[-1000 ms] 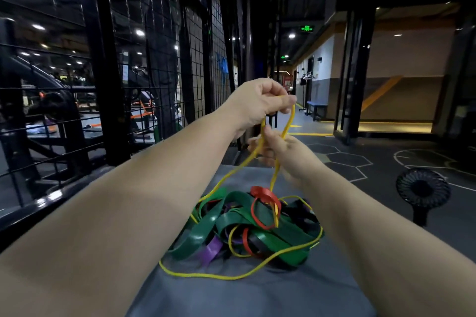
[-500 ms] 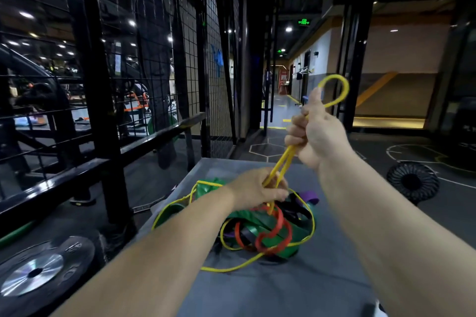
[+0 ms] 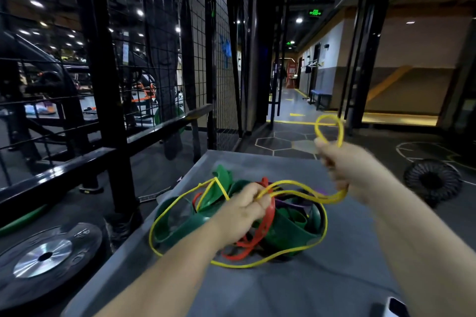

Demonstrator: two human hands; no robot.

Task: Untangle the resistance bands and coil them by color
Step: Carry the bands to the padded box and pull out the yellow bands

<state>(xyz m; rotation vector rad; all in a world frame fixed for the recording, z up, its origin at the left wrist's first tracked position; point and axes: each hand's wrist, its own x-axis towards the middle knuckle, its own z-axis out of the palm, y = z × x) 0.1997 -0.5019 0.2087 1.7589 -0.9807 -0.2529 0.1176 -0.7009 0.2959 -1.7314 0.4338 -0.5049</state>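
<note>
Compared with half a second before, the right hand (image 3: 345, 170) has come down and moved to the right. The thin yellow rubber band (image 3: 334, 199) between the two hands is no longer stretched; its strands now sag in a curve. The left hand (image 3: 247, 207) stays at the tangled pile of green, red and purple bands (image 3: 283, 235) on the grey surface (image 3: 334, 280).

The right hand is blurred, so its separate fingers are hard to tell. It is clenched around the yellow band, and a small loop stands above the fist. The purple bands (image 3: 296, 205) are mostly covered by green ones. A white object (image 3: 395, 307) is cut off at the bottom edge.

The left hand shows its back to the camera and pinches yellow strands beside the flat red band (image 3: 268, 219).
</note>
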